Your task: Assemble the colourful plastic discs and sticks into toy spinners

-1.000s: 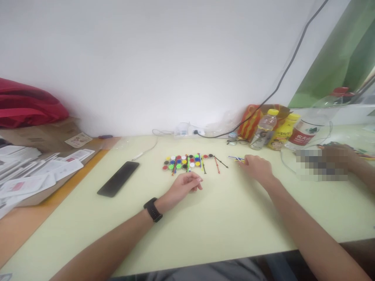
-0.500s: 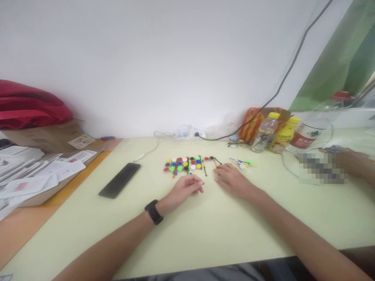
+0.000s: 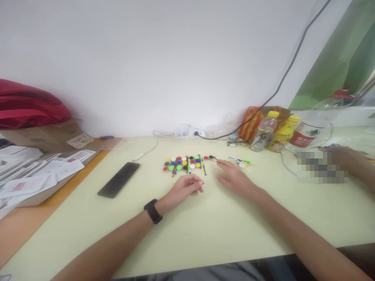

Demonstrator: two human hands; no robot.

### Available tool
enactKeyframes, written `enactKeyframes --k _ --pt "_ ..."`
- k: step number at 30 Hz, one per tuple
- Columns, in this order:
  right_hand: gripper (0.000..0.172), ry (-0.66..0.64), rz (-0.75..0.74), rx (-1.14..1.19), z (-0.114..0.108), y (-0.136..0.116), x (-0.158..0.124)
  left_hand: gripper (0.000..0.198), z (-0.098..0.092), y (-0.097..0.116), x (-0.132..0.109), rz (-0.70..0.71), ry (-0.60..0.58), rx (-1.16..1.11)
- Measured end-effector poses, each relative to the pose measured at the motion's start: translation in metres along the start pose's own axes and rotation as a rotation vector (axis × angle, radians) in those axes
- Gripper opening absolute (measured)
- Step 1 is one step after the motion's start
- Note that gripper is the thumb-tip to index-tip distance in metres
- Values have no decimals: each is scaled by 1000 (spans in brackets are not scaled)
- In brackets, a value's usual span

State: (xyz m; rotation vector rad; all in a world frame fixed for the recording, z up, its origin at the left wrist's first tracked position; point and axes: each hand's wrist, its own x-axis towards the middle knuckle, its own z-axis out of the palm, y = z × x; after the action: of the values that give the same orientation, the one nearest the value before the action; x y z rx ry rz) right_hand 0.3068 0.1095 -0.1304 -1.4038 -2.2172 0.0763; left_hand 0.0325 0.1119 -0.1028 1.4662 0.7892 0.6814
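My left hand (image 3: 187,185) rests on the table with its fingers curled in and the thumb against them; nothing shows in it. My right hand (image 3: 234,176) lies to its right with fingers stretched and thumb apart. Its fingertips touch thin plastic sticks (image 3: 216,160), partly hidden by the fingers. A red disc (image 3: 206,158) and a black disc (image 3: 211,157) lie just left of those fingertips. Beyond my left hand, rows of coloured round discs (image 3: 179,168) lie together, with several thin coloured sticks (image 3: 202,164) upright across them. More loose sticks (image 3: 241,161) lie beyond my right hand.
A black phone (image 3: 118,180) lies at left, near a white cable (image 3: 139,156). Papers (image 3: 43,175) and a cardboard box (image 3: 43,136) are far left. Bottles (image 3: 265,130), a jug (image 3: 304,134) and glasses (image 3: 238,143) stand or lie at back right. Another person's hand (image 3: 345,160) is at far right.
My right hand's fingers have straightened and shifted slightly right and forward. The red and black sticks by its fingertips now lie at a flatter angle. My left hand stays put.
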Motion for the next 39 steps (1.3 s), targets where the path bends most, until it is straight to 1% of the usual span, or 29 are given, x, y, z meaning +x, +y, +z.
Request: enactKeyframes --k 3,5,11,17,24,32,39 --pt "59 4 -8 34 7 2 2 32 0 0 0 -5 0 4" --pt "62 5 -4 54 10 4 3 32 0 0 0 -4 0 5" --pt "60 -2 -16 101 15 8 6 31 0 -2 0 5 -11 14" --pt "57 3 -24 100 19 10 8 32 0 -2 0 8 -9 27" --pt "64 25 -16 110 22 10 10 33 0 0 0 -12 -19 36" --pt "56 12 -19 93 20 9 11 34 1 2 -1 -11 -19 38" --pt "56 17 -14 119 20 11 11 35 1 1 -1 -2 -23 51"
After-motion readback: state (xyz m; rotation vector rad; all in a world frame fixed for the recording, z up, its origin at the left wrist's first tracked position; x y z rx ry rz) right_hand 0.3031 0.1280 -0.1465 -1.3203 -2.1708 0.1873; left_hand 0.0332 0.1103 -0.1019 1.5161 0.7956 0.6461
